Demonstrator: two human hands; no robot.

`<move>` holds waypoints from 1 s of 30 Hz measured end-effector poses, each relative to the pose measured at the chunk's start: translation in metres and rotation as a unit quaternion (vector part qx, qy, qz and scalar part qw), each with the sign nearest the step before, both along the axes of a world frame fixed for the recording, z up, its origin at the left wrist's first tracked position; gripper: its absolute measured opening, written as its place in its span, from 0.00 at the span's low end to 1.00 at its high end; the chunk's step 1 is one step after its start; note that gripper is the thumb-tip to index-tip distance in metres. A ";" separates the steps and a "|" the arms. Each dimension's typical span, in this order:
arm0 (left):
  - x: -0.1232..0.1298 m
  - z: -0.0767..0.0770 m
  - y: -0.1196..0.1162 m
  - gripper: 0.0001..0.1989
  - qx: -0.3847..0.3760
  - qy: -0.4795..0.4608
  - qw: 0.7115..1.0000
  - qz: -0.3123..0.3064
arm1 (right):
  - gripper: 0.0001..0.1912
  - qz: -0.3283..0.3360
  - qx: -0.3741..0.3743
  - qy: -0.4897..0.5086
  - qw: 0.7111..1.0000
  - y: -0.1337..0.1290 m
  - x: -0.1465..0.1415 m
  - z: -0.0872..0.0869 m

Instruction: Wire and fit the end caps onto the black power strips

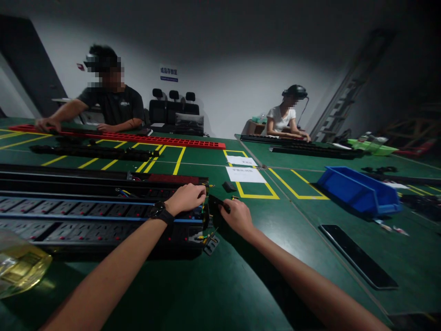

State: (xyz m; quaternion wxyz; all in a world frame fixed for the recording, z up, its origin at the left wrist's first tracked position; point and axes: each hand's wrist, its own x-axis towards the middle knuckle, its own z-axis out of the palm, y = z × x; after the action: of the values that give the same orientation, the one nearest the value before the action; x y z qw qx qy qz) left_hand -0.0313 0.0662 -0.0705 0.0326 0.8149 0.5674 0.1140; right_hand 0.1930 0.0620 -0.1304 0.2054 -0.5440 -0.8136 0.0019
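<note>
Several long power strips (pixel 103 208) with rows of sockets and small red lights lie side by side on the green table (pixel 275 239). My left hand (pixel 186 198) is closed over the right end of one strip, its fingers bent down and their tips partly hidden. Just to the right, my right hand (pixel 237 215) pinches a small dark end plate (pixel 216 201) close to the strip's end. Yellow-green wires stick out at the strip ends. A loose end piece with holes (pixel 211 243) hangs or lies at the nearest strip's end; I cannot tell which.
A blue bin (pixel 358 191) and a dark phone-like slab (pixel 358 255) lie to the right. White paper sheets (pixel 245 174) and a small black piece (pixel 228 186) are ahead. A clear yellowish container (pixel 20 264) stands front left. Two people work across the table, one at a red rail (pixel 165 139).
</note>
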 end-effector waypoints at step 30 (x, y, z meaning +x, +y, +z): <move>0.000 0.005 -0.003 0.10 0.002 -0.006 1.000 -0.021 | 0.13 0.178 -0.039 0.143 0.973 0.012 -0.012 -0.016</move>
State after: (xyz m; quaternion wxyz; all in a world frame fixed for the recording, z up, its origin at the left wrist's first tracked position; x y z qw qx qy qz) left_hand -0.0314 0.0628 -0.0653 0.0363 0.8258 0.5501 0.1191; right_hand 0.1811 0.0737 -0.1466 0.2945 -0.3925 -0.8587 0.1479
